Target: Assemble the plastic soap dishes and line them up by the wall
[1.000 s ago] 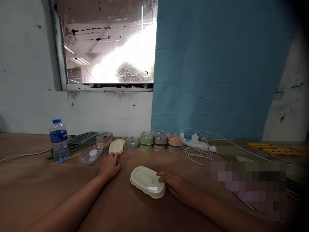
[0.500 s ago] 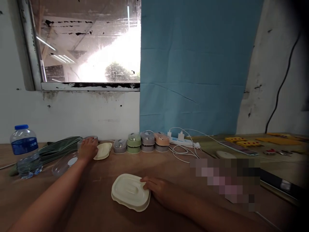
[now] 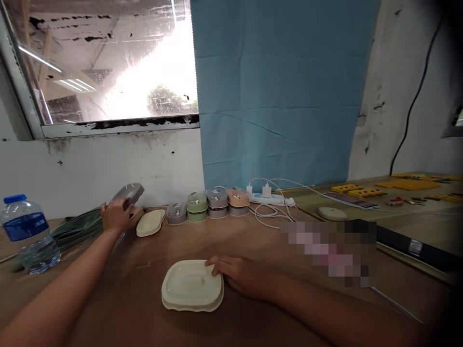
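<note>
My left hand [image 3: 117, 215] is at the back left, its fingers closed round a grey oval box [image 3: 129, 193] that is raised and tilted above the table. Just right of that hand, a cream oval lid-like piece [image 3: 151, 222] lies on the table. In front of me sits a larger-looking cream lid [image 3: 193, 286] with a raised centre. My right hand [image 3: 237, 274] grips its upper right edge, thumb and fingers on the rim. A piece of clear plastic [image 3: 118, 243] is mostly hidden by my left forearm.
Small oval boxes in grey [image 3: 177, 213], green [image 3: 197, 207], purple-grey [image 3: 217, 202] and peach [image 3: 238, 197] line the back. A water bottle [image 3: 27, 226] and green cloth bag [image 3: 79, 227] are left. A white power strip [image 3: 269, 198] with cables lies right of the boxes.
My left hand has lifted the grey box off the table and tilted it. My right hand stays on the cream lid. The view has shifted a little to the right.
</note>
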The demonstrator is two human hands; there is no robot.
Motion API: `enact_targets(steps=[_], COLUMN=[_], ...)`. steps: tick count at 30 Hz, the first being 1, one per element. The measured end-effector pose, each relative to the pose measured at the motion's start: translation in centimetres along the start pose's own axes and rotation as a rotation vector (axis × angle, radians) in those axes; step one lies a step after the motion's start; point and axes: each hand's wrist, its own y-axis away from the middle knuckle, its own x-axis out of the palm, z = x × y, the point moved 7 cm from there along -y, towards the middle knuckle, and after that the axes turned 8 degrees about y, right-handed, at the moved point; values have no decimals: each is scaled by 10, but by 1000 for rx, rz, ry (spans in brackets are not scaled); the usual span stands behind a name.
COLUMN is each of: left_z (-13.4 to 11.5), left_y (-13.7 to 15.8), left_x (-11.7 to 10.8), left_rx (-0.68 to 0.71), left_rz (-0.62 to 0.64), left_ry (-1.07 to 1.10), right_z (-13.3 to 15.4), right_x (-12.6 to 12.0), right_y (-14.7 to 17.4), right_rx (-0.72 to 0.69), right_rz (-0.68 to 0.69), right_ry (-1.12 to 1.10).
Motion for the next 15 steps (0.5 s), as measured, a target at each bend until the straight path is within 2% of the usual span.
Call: enact_targets(steps=[2, 4, 6, 9, 12, 15], left_z=[-15, -30, -49, -76, -98, -108], left_y=[11, 33, 63, 109, 139, 146], left_x=[-21, -33, -34, -30, -28, -30], left_rx=[-32, -60, -47, 67, 252, 366], left_rz=[-139, -154, -38, 169, 362, 494], left_ry=[176, 433, 619, 745, 799, 853], right_z=[-1, -2, -2, -5, -15, -22], right_x=[-1, -1, -2, -2, -12, -27], right_y=[0, -1, -1, -1, 2, 9], right_rx=[-12, -23, -36, -11, 102, 187], right_rz=[1, 3, 1, -43, -234, -466], right_ry=[-39, -84, -125, -132, -19, 80])
